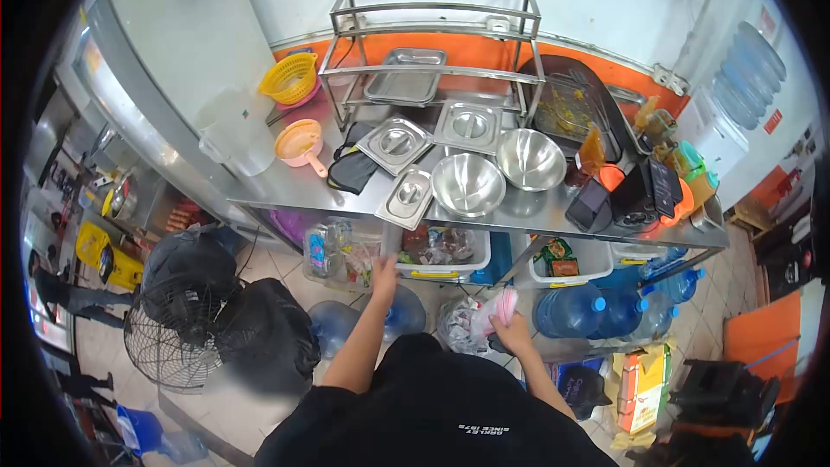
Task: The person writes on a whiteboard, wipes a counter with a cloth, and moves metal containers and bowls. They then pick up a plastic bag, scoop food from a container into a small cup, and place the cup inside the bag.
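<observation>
My left hand [385,275] reaches down between two bins under the steel table, fingers stretched out and apparently holding nothing. Beside it are a clear plastic bin [339,281] of packets and a white-rimmed bin [437,272] with wrapped items. My right hand [516,334] is closed around a folded pink-and-white striped bundle [502,305], whose material I cannot make out. Just left of that bundle, on the floor, sits a clear plastic bag [460,325] filled with small pieces.
On the steel table [346,199] are metal bowls [468,185], steel lids [395,143], a pink pan [299,143] and a rack [432,73]. Large water bottles [566,312] stand below at right. A floor fan [183,333] and black bags [275,333] are at left.
</observation>
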Available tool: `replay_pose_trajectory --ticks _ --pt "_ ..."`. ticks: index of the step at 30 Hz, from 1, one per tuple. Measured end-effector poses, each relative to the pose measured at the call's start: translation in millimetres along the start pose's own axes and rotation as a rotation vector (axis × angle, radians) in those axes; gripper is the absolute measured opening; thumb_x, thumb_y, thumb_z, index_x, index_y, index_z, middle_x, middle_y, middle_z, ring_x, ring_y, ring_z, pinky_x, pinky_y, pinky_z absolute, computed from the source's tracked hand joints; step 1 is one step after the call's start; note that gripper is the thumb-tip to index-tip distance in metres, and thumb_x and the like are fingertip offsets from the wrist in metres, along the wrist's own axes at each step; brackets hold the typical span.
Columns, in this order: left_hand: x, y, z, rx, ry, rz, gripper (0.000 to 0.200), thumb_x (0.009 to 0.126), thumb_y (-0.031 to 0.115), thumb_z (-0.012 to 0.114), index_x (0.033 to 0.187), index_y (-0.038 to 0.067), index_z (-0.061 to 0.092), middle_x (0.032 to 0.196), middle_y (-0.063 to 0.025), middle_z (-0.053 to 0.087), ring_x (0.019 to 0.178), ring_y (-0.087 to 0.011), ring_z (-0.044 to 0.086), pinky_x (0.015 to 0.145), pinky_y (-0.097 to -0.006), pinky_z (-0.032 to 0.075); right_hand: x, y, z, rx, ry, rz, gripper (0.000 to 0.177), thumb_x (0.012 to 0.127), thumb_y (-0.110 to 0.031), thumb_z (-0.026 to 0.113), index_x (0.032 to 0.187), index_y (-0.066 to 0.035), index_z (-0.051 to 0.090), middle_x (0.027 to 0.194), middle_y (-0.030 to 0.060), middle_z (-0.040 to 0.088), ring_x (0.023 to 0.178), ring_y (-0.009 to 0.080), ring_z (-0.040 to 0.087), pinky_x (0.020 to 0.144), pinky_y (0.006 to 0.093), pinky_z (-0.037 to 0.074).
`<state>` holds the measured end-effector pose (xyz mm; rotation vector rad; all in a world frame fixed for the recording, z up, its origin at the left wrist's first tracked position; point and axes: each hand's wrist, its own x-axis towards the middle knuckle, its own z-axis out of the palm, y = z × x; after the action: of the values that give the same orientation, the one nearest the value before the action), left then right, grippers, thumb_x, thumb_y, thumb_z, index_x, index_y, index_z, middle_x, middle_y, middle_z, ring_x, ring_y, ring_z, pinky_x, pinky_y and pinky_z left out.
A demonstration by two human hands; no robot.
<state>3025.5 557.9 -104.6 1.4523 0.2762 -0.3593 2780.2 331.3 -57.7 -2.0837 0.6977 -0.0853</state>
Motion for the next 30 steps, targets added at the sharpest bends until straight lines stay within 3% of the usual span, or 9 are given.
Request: replay_pose_trajectory --ticks 4,7,10,13,18,23,26,28,30 --pt "26.1 59.0 46.7 -0.129 0.026 -0.063 0.045 0.084 0.036 0.061 0.114 0.006 0.048 0.100 -0.0080 0.056 0.084 -0.0194 0.055 0.063 -0.0316 0.048 16.7 5.1 3.4 -0.021 -0.005 -0.034 0.045 0.077 -0.037 0.064 0.092 0.006 0.060 0.084 0.0286 0.062 0.083 0.0435 0.061 0.075 0.0459 0.048" --pt "64.7 58.7 55.5 -0.291 -0.124 -0.034 0.032 0.089 0.018 0.055 0.117 0.004 0.047 0.108 -0.0103 0.057 0.094 -0.0209 0.058 0.071 -0.0350 0.050 13.1 4.3 5.8 -0.054 -0.047 -0.005 0.047 0.077 -0.038 0.064 0.089 0.007 0.060 0.082 0.0290 0.062 0.081 0.0444 0.060 0.074 0.0464 0.048" --pt "52.1 56.5 45.7 -0.529 -0.034 0.065 0.025 0.090 0.010 0.053 0.113 0.003 0.050 0.101 -0.0084 0.060 0.082 -0.0162 0.060 0.069 -0.0305 0.049 5.6 15.8 9.4 -0.113 -0.034 0.050 0.047 0.076 -0.039 0.064 0.087 0.007 0.061 0.082 0.0292 0.061 0.081 0.0445 0.060 0.073 0.0465 0.048" --pt "46.4 59.2 2.5 -0.375 0.002 0.061 0.025 0.089 0.007 0.053 0.114 0.002 0.050 0.102 -0.0084 0.060 0.089 -0.0165 0.060 0.075 -0.0306 0.049 3.2 23.9 8.8 -0.117 -0.041 0.129 0.047 0.076 -0.038 0.064 0.088 0.007 0.060 0.086 0.0302 0.061 0.085 0.0444 0.060 0.075 0.0462 0.047" --pt "57.7 136.7 8.5 -0.188 -0.090 0.403 0.027 0.091 0.008 0.048 0.116 -0.002 0.051 0.109 -0.0088 0.058 0.089 -0.0164 0.059 0.079 -0.0294 0.046 19.2 9.3 8.7 -0.140 -0.072 0.098 0.047 0.075 -0.037 0.064 0.092 0.007 0.061 0.089 0.0297 0.061 0.087 0.0435 0.060 0.078 0.0453 0.047" --pt "183.8 137.1 64.7 -0.185 0.004 0.186 0.022 0.089 0.013 0.053 0.103 -0.003 0.058 0.094 -0.0082 0.062 0.080 -0.0153 0.057 0.072 -0.0294 0.044 41.4 -21.7 10.5 -0.144 -0.078 0.094 0.045 0.076 -0.037 0.064 0.094 0.004 0.061 0.090 0.0274 0.062 0.087 0.0428 0.060 0.078 0.0446 0.048" --pt "255.6 96.1 81.5 0.063 0.237 0.304 0.019 0.087 0.015 0.057 0.092 -0.003 0.061 0.086 -0.0080 0.062 0.075 -0.0155 0.055 0.069 -0.0312 0.043 45.1 -35.1 9.1 -0.138 -0.088 0.094 0.043 0.076 -0.037 0.064 0.093 0.002 0.062 0.091 0.0266 0.063 0.087 0.0428 0.060 0.078 0.0447 0.048" --pt "225.0 124.7 88.7 0.086 0.295 0.261 0.019 0.084 0.017 0.061 0.081 -0.002 0.059 0.085 -0.0100 0.061 0.073 -0.0191 0.055 0.069 -0.0337 0.043 41.7 -31.9 9.4 -0.175 -0.102 0.141 0.042 0.077 -0.038 0.063 0.094 0.001 0.062 0.092 0.0265 0.063 0.088 0.0424 0.060 0.078 0.0450 0.048" --pt "206.5 134.2 91.0 0.407 0.458 0.339 0.026 0.078 0.019 0.066 0.086 -0.004 0.055 0.097 -0.0245 0.058 0.085 -0.0369 0.058 0.077 -0.0407 0.044 39.5 -9.5 14.0 -0.184 -0.112 0.183 0.045 0.076 -0.039 0.064 0.096 0.001 0.061 0.092 0.0267 0.062 0.089 0.0426 0.060 0.078 0.0454 0.048"
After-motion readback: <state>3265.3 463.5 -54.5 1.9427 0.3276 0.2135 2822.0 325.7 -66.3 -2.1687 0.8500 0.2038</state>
